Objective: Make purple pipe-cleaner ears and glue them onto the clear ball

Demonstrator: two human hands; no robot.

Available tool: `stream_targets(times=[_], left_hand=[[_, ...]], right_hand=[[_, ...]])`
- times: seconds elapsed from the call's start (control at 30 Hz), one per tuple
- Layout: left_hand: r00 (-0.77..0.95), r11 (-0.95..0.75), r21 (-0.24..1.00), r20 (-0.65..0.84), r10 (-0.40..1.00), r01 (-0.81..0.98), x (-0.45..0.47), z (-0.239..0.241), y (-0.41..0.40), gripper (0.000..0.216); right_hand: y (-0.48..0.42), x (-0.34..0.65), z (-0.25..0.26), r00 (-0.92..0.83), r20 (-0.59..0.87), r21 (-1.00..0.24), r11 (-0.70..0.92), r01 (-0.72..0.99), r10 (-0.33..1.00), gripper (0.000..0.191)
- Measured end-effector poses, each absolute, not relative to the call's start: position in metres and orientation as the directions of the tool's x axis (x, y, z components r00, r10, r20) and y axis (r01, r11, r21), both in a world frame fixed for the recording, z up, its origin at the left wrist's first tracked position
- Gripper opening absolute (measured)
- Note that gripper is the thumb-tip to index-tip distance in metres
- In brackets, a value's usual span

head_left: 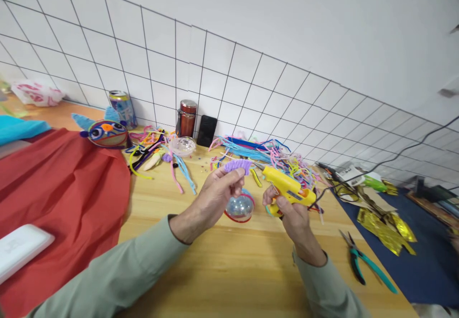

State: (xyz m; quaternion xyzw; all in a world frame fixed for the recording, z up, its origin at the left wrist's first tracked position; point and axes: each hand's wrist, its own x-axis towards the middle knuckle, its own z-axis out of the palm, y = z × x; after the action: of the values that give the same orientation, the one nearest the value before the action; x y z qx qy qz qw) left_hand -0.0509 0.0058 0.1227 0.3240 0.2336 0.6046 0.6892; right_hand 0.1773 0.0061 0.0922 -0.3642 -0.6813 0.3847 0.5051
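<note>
Between the thumb and fingers of my left hand (220,191) is a purple coiled pipe-cleaner piece (238,166). My right hand (292,215) is wrapped round the grip of a yellow hot glue gun (289,185). The gun's nozzle points left and lies close to the purple piece; whether they touch I cannot tell. Below and between my hands, a clear plastic dome (239,206) with a red rim stands on the wooden table (215,270). A dark cord (390,158) runs from the back of the gun up to the right.
Pipe cleaners (251,149) lie heaped along the wire grid. A red bottle (188,117), phone (207,130), can (123,107) and decorated animal face (106,133) stand at the back. Teal-handled pliers (366,263) lie right, near gold foil (383,229); red cloth (79,189) covers the left.
</note>
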Motion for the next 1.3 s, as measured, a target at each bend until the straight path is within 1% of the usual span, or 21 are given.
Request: stream_targets(times=[0.3, 0.6, 0.93, 1.3], left_hand=[[0.159, 0.061, 0.723, 0.068, 0.985, -0.688, -0.0489, 0.1249, 0.0063, 0.047], [0.160, 0.067, 0.732, 0.058, 0.985, -0.678, -0.0495, 0.1294, 0.0032, 0.050], [0.162, 0.065, 0.729, 0.063, 0.985, -0.681, -0.0505, 0.1263, 0.0042, 0.048], [0.170, 0.074, 0.720, 0.062, 0.983, -0.690, -0.0499, 0.1308, 0.0027, 0.048]], right_hand=[[0.0067, 0.1745, 0.0941, -0.230, 0.420, -0.889, 0.449, 0.089, 0.878, 0.038], [0.0079, 0.1795, 0.0905, -0.235, 0.401, -0.891, 0.437, 0.126, 0.886, 0.038], [0.0074, 0.1790, 0.0913, -0.229, 0.394, -0.888, 0.433, 0.155, 0.890, 0.040], [0.0067, 0.1766, 0.0927, -0.213, 0.392, -0.893, 0.426, 0.146, 0.895, 0.042]])
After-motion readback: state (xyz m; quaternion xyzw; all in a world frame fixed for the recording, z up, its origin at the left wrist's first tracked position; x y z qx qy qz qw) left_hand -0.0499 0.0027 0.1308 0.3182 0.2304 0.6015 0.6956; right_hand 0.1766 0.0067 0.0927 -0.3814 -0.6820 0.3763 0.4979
